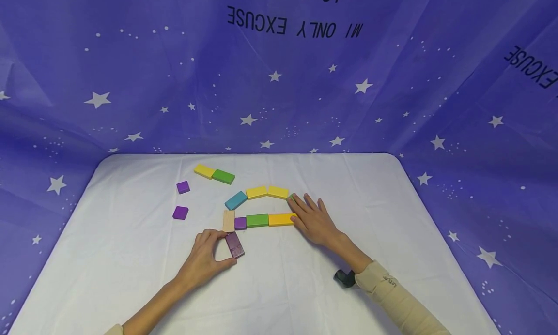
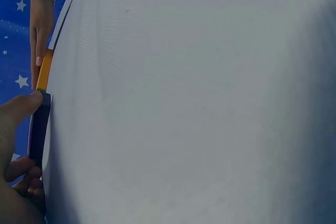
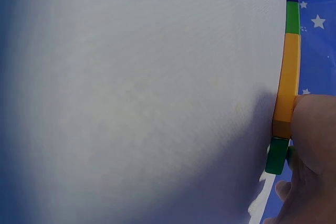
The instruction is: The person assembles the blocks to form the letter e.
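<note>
A mauve-purple block (image 1: 235,245) lies between the thumb and fingertips of my left hand (image 1: 202,260), which pinches it at its two ends. Its upper end is by the pale wooden block (image 1: 228,220). To the right runs a row: a small purple block (image 1: 240,223), a green block (image 1: 257,220) and an orange block (image 1: 281,220). My right hand (image 1: 316,223) rests at the row's right end, fingers extended, thumb touching the orange block. Its fingers partly cover a green block (image 1: 292,197). In the right wrist view a dark green block (image 3: 277,156) adjoins the orange one.
Above the row, a teal block (image 1: 236,200) and two yellow blocks (image 1: 256,192) form an arc. Farther left lie a yellow block (image 1: 204,171) touching a green one (image 1: 224,176), and two purple squares (image 1: 183,187). A white cloth (image 1: 283,296) covers the table; a starry curtain (image 1: 209,93) stands behind.
</note>
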Demonstrator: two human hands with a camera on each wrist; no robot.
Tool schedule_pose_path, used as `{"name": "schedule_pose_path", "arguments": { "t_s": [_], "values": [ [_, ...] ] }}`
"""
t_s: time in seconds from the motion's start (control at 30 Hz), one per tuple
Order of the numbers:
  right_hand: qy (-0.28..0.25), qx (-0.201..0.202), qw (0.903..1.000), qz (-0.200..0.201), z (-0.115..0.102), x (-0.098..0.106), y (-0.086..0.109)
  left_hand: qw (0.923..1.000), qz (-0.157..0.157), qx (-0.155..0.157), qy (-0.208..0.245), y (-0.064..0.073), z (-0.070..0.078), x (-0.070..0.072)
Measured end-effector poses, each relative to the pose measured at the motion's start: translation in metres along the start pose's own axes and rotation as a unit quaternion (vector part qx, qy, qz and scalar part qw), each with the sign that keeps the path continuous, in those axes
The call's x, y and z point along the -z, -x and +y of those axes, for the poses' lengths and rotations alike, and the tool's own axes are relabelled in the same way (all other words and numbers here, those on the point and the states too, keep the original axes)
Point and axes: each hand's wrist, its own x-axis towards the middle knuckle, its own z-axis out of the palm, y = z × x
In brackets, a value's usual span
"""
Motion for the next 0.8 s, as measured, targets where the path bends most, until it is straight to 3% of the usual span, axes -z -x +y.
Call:
{"name": "schedule_pose_path", "arguments": {
  "t_s": [0.2, 0.33, 0.5, 0.63, 0.8],
  "values": [
    [0.001, -0.001, 1.0000, 0.000, 0.001, -0.002, -0.001, 0.9994, -0.013, 0.022, 0.025, -0.005, 0.001, 0.009],
    [0.001, -0.001, 1.0000, -0.001, 0.001, -0.002, -0.001, 0.9984, -0.003, 0.034, 0.045, -0.017, -0.003, 0.022],
    [-0.002, -0.005, 0.9999, -0.008, 0.000, 0.000, 0.000, 0.9969, 0.023, 0.040, 0.064, -0.045, -0.010, 0.040],
    [-0.004, -0.003, 1.0000, -0.008, 0.000, 0.002, 0.001, 0.9944, 0.039, 0.064, 0.074, -0.073, -0.018, 0.053],
    [-0.004, 0.000, 1.0000, -0.007, 0.000, 0.001, 0.000, 0.9915, 0.072, 0.097, 0.048, -0.108, -0.032, 0.064]
  ]
}}
